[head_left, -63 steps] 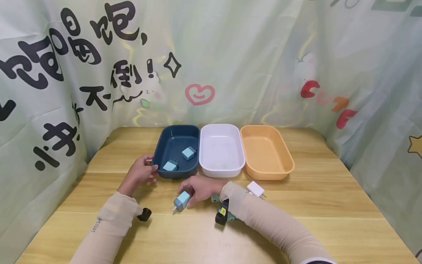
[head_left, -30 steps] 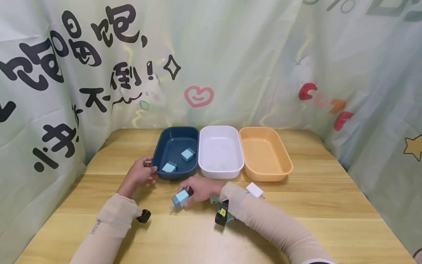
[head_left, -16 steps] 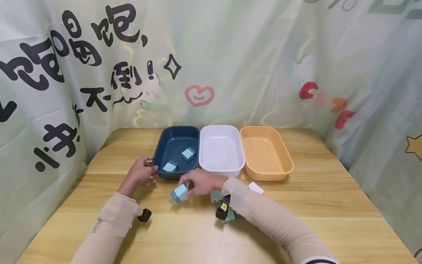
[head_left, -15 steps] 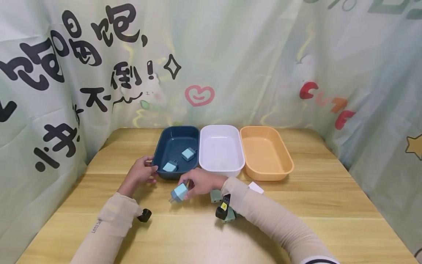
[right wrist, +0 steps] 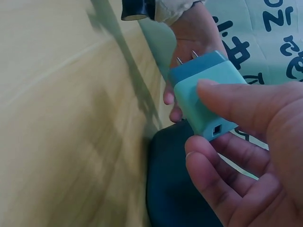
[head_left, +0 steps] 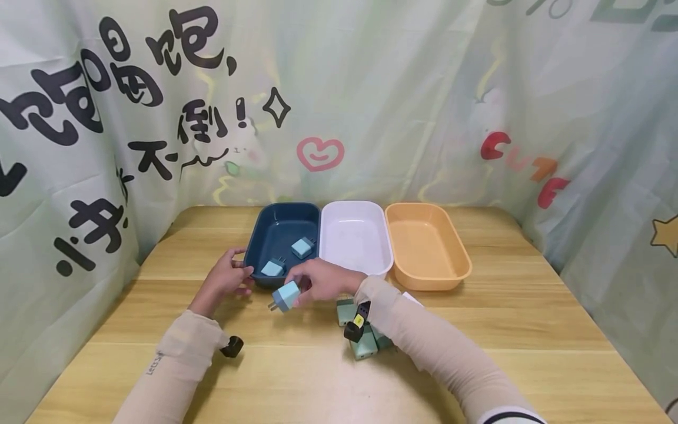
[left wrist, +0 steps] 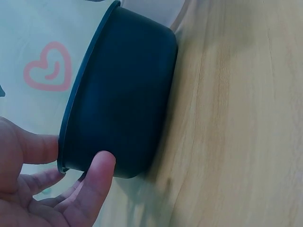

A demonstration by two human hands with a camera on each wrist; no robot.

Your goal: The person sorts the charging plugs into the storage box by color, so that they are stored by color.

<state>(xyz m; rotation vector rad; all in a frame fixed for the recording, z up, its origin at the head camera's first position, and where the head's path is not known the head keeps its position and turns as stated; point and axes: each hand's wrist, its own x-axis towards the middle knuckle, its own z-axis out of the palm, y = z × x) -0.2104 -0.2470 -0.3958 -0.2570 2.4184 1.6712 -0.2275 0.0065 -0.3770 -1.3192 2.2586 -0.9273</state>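
Observation:
My right hand (head_left: pixel 323 280) pinches a light-blue charger plug (head_left: pixel 286 295) between thumb and fingers, just in front of the dark blue tray (head_left: pixel 288 213). The right wrist view shows the charger plug (right wrist: pixel 203 94) with its two metal prongs pointing away from the palm and a port at the near end. At the tray's front left corner, my left hand (head_left: pixel 225 278) holds the edge; close up, digits of the left hand (left wrist: pixel 28 189) touch the rim and outer wall of the tray (left wrist: pixel 123 90). Two light-blue charger plugs (head_left: pixel 302 247) lie inside the tray.
To the right of the blue tray stand a white tray (head_left: pixel 356 224) and an orange tray (head_left: pixel 428 235), side by side. Several green chargers (head_left: pixel 364 344) lie under my right wrist. A white charger (head_left: pixel 412 299) is mostly hidden by the sleeve. A printed curtain hangs behind.
My right hand has lifted the light-blue charger plug off the table and moved it toward the blue tray. More of the green chargers shows now. My left hand stays at the tray corner.

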